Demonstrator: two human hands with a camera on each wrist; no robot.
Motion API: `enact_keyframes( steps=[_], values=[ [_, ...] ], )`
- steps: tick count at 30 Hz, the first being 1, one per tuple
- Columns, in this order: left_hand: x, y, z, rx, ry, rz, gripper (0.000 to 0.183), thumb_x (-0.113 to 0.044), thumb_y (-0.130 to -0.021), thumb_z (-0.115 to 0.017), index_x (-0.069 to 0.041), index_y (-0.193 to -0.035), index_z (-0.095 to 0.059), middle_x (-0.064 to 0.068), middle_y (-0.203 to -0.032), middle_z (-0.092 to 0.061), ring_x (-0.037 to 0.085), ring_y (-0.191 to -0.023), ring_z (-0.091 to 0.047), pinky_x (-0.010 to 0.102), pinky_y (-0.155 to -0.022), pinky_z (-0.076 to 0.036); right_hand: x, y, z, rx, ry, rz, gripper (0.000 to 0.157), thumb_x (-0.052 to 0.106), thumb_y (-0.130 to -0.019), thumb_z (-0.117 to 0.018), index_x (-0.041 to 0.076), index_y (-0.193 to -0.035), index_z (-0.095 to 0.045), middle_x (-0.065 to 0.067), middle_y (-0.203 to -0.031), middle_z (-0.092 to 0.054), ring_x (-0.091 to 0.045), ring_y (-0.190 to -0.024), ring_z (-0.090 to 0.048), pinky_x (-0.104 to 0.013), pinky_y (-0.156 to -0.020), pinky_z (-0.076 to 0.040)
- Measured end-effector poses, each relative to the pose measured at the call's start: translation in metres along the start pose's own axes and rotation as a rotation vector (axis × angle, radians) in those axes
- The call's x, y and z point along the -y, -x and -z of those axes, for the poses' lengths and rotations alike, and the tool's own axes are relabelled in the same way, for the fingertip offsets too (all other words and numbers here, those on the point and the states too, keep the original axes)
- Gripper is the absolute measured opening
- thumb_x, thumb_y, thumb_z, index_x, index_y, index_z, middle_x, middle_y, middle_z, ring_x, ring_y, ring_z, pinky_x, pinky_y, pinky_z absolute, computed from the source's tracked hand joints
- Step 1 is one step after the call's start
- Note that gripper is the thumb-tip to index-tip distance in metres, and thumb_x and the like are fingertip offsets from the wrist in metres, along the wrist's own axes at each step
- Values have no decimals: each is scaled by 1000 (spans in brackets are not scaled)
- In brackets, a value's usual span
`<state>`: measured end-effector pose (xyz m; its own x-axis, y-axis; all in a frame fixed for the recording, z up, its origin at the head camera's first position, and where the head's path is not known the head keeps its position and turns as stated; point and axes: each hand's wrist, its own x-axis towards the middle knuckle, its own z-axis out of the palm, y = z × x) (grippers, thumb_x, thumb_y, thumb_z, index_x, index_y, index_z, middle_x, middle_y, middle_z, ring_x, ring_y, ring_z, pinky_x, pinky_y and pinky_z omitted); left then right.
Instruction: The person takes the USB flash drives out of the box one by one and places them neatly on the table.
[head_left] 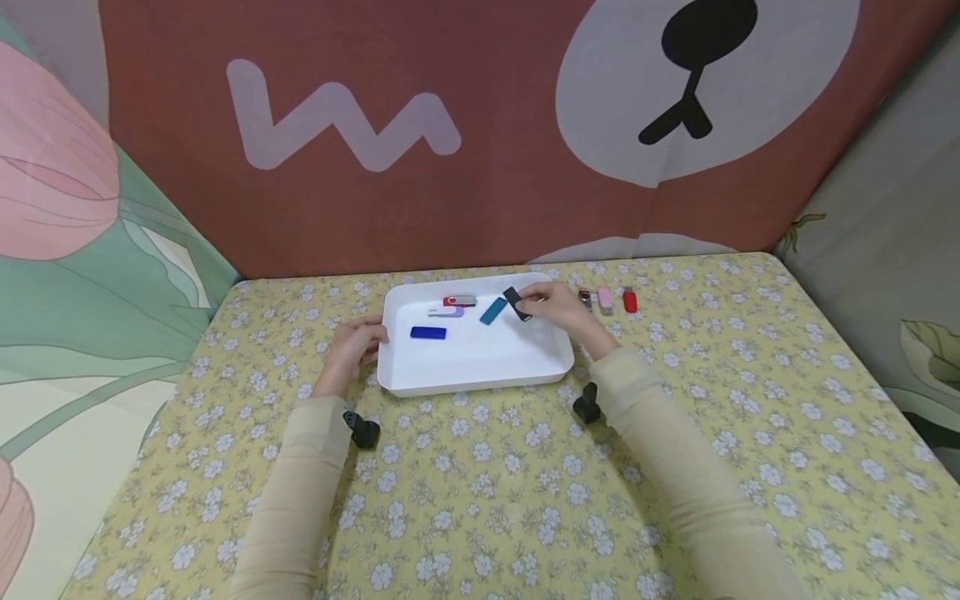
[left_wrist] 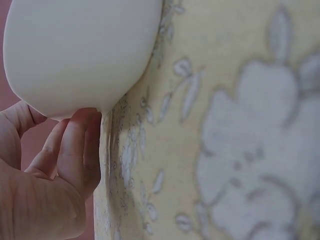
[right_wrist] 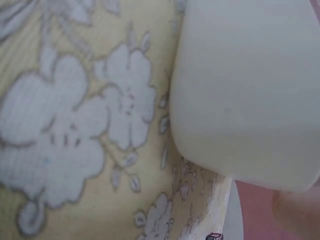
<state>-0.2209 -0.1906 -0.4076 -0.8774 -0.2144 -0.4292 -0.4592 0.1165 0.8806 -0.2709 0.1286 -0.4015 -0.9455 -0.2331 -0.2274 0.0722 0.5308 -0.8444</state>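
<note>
A white tray (head_left: 450, 367) stands on the flowered tablecloth. My left hand (head_left: 351, 346) holds its left edge, thumb at the rim and fingers under the side, as the left wrist view shows. Over the tray's right part, my right hand (head_left: 558, 308) pinches a black USB stick (head_left: 516, 303). Just left of that lies a teal USB stick (head_left: 492, 311). Farther left in the tray are a red and silver USB stick (head_left: 459, 301), a purple and white one (head_left: 447, 312) and a dark blue one (head_left: 428, 332). The right wrist view shows mostly the tray's outer wall (right_wrist: 245, 100).
Right of the tray, on the cloth, a black and red USB stick (head_left: 585, 298), a pink one (head_left: 604, 301) and a red one (head_left: 629, 300) lie in a row. A printed fabric wall (head_left: 495, 208) rises behind the table (head_left: 480, 500).
</note>
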Motion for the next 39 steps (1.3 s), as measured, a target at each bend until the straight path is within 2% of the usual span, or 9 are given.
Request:
enact_keyframes(
  steps=[4,11,16,21,26,31,39],
  values=[
    [1,-1,-1,-6,-27,8,57,-5,-80,-57,-10,-136,-54,14,-130,-59,5,-74,-60,16,-57,-50,0,0,3,-10,-79,-21,40,19,-92,-60,1,-127,-58,-17,-121,-58,-25,-106,-55,-38,-94,-48],
    [3,-4,0,-4,-34,13,56,-4,-83,-55,-10,-139,-51,15,-133,-57,2,-70,-59,15,-53,-47,1,1,5,-5,-181,-44,39,16,-93,-59,0,-128,-55,-18,-129,-56,-28,-112,-57,-40,-99,-49],
    [1,-1,0,0,-29,-5,56,-4,-82,-55,-9,-138,-52,16,-132,-58,4,-72,-61,15,-54,-48,1,2,7,-7,-171,-31,39,16,-94,-58,1,-129,-54,-17,-124,-55,-27,-111,-55,-40,-100,-49],
    [1,1,-1,-5,-13,-20,54,-4,-81,-55,-7,-135,-54,13,-122,-63,6,-72,-62,16,-54,-49,1,2,9,-15,-187,-10,41,14,-94,-56,2,-133,-50,-18,-123,-54,-26,-109,-55,-41,-99,-49],
    [2,0,0,5,-38,-14,56,-5,-82,-55,-9,-138,-52,14,-131,-58,4,-73,-60,15,-55,-48,0,4,14,-17,-198,9,48,13,-96,-55,9,-142,-43,-22,-128,-52,-30,-113,-55,-42,-99,-50],
    [4,-3,1,13,-53,-9,57,-6,-84,-55,-10,-141,-49,15,-137,-54,3,-75,-60,15,-55,-48,0,9,25,-21,-171,40,51,14,-96,-54,12,-145,-40,-22,-126,-52,-32,-115,-55,-44,-100,-49],
    [2,-2,0,-10,-40,12,55,-6,-84,-56,-12,-138,-52,13,-134,-56,5,-76,-60,15,-55,-48,-7,18,47,-30,-154,61,54,21,-96,-55,12,-146,-38,-19,-125,-50,-29,-111,-55,-48,-102,-46]
  ],
)
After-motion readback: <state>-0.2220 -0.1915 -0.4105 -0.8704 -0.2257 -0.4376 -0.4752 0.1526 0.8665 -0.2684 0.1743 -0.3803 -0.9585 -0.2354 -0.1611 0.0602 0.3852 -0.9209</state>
